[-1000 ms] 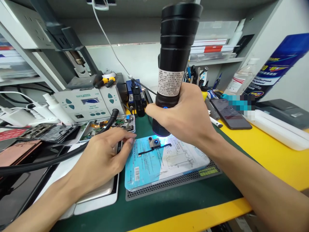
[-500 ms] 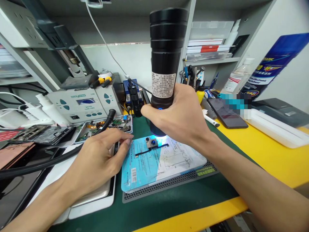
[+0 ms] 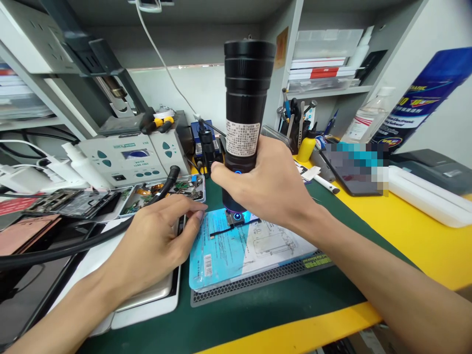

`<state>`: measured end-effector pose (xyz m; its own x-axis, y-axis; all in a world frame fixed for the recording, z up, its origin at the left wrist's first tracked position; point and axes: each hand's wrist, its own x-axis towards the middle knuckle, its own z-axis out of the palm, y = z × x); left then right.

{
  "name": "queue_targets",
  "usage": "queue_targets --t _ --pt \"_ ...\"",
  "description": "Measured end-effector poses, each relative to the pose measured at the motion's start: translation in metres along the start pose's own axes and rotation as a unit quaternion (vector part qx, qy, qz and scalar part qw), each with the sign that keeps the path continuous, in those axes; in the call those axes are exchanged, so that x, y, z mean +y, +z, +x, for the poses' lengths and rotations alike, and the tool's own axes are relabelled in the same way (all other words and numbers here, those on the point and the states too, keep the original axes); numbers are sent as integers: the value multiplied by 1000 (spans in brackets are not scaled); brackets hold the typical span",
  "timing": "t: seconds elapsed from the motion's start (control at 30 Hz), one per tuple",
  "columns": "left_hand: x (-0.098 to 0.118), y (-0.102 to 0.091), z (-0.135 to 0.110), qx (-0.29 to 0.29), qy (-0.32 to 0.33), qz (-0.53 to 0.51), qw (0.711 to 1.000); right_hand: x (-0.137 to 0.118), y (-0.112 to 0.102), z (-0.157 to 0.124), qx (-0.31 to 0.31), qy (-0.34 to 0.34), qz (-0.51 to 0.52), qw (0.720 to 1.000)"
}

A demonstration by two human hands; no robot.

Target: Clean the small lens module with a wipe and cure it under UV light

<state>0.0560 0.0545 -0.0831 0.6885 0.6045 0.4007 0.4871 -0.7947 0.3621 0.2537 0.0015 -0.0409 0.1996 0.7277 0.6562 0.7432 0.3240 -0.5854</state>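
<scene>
My right hand (image 3: 269,182) wraps round a black flashlight (image 3: 243,88), held upright with its wide end up and a printed label on its side. Bluish-purple light shows at its lower end, just over a small phone camera module (image 3: 238,218). The module has a lens and thin black flex cables and lies on a blue and white flat box (image 3: 228,260); the flashlight hides part of it, and I cannot tell whether they touch. My left hand (image 3: 162,231) rests at the box's left edge, fingers curled and thumb near the index fingertip, nothing visible between them.
A thick black hose (image 3: 84,253) runs under my left wrist. Behind stand a grey rework station (image 3: 132,160) and a tray of small circuit parts (image 3: 171,191). A phone (image 3: 346,169), a yellow bottle (image 3: 307,146) and a blue spray can (image 3: 420,101) stand or lie to the right.
My right hand has lowered the flashlight and brought it slightly left over the camera module, which it now partly covers. My left hand keeps its place at the box's edge.
</scene>
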Motion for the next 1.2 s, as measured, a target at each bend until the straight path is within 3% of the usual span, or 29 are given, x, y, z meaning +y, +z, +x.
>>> queue_targets --t 1.2 --pt "2 2 3 -3 30 -9 1000 9 17 5 -37 19 -28 999"
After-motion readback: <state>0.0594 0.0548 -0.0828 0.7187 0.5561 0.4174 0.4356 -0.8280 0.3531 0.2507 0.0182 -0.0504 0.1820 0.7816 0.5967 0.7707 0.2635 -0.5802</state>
